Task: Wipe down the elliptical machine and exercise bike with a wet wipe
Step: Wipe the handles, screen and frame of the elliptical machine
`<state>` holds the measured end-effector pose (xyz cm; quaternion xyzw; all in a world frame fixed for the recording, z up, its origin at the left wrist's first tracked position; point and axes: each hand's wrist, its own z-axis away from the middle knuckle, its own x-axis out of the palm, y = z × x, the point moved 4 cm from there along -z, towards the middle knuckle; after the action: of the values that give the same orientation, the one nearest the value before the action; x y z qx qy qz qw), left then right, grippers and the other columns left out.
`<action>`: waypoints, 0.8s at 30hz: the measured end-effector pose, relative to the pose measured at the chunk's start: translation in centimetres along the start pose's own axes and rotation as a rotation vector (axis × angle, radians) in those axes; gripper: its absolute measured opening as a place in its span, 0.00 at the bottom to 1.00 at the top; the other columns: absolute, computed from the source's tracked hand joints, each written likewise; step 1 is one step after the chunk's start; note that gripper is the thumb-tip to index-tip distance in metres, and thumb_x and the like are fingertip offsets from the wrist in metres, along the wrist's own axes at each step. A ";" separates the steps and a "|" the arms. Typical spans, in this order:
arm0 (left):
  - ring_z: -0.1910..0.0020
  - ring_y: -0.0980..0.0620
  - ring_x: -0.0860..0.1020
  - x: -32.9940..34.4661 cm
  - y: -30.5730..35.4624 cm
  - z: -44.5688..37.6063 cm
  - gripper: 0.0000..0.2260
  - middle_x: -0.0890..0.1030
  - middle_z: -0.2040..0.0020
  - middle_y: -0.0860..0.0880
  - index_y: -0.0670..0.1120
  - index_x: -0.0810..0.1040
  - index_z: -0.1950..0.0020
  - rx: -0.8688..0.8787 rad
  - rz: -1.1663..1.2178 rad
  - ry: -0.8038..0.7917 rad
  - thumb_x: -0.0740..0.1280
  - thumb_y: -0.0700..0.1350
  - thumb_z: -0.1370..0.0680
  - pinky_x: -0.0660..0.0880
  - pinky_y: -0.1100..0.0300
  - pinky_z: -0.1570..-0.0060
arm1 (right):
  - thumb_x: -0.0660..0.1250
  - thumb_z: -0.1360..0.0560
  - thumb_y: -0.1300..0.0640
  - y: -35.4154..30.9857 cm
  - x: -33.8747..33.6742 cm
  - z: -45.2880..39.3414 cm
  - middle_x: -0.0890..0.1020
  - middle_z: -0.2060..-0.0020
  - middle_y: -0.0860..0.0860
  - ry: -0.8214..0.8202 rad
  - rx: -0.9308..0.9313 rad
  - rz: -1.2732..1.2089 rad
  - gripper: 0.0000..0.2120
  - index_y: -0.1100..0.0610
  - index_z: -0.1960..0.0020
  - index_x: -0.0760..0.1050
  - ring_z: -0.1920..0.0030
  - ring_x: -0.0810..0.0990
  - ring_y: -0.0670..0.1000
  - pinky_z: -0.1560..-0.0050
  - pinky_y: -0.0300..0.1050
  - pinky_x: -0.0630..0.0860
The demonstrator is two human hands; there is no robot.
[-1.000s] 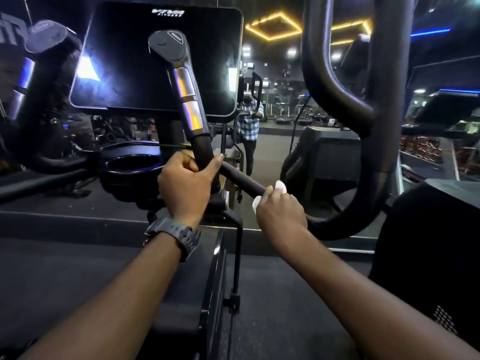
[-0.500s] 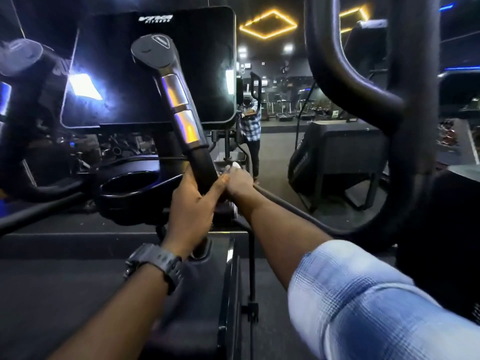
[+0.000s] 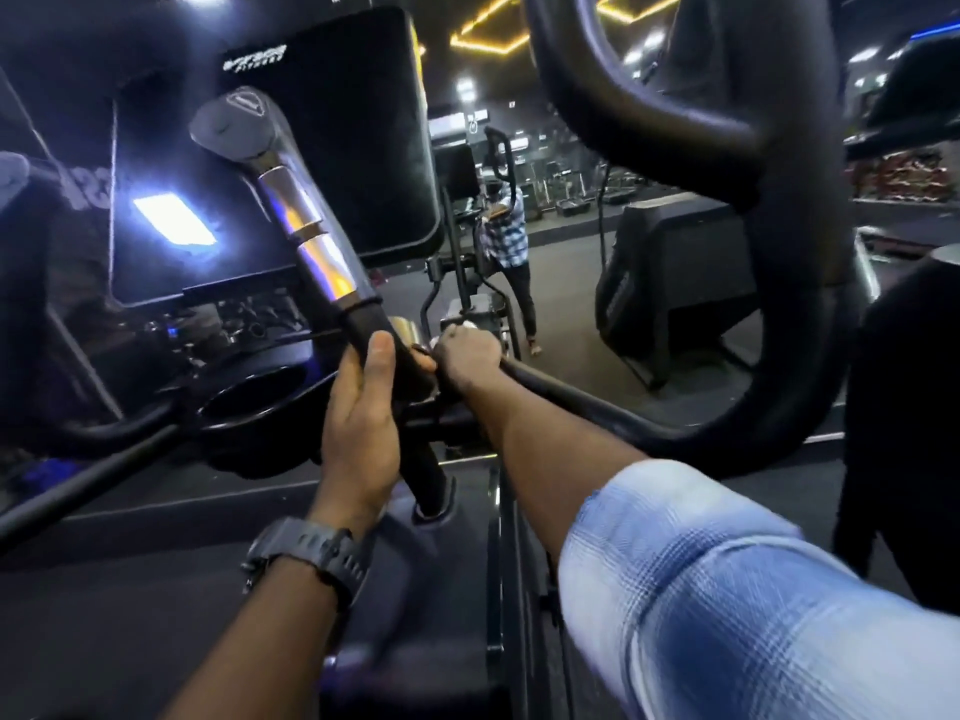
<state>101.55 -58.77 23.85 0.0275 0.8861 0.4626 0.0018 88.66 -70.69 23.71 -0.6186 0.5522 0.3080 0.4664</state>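
I stand at a black elliptical machine with a dark console screen (image 3: pixel 322 163). Its fixed handle (image 3: pixel 306 236) rises up and left, with silver sensor plates and a grey cap. My left hand (image 3: pixel 363 423), a dark watch on the wrist, grips the black foam part of this handle. My right hand (image 3: pixel 465 358) is closed on a white wet wipe (image 3: pixel 467 324), only a sliver of which shows, pressed on the black side bar (image 3: pixel 582 402) right where it meets the handle. The two hands almost touch.
A thick black moving arm (image 3: pixel 779 252) loops at the upper right. A cup holder (image 3: pixel 260 402) sits left of the handle. A mirror ahead reflects a person in a checked shirt (image 3: pixel 506 231). Another black machine (image 3: pixel 670 272) stands behind on the right.
My right hand slid the wipe leftward along the side bar, from well right of the handle to its junction with it. My left hand kept its grip; the view moved closer.
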 end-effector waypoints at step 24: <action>0.36 0.40 0.80 0.7 0.7 1.2 0.34 0.83 0.39 0.47 0.60 0.79 0.40 -0.155 -0.038 0.068 0.63 0.81 0.36 0.71 0.28 0.36 | 0.53 0.18 0.49 -3.1 0.7 4.0 0.85 0.52 0.55 -0.395 0.209 -1.804 0.16 0.55 0.47 0.77 0.57 0.83 0.53 0.55 0.49 0.82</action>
<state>100.91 -57.35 23.78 -0.0054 0.8477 0.5302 -0.0176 92.38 -67.46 22.30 -0.7053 -0.2022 -0.1226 0.6683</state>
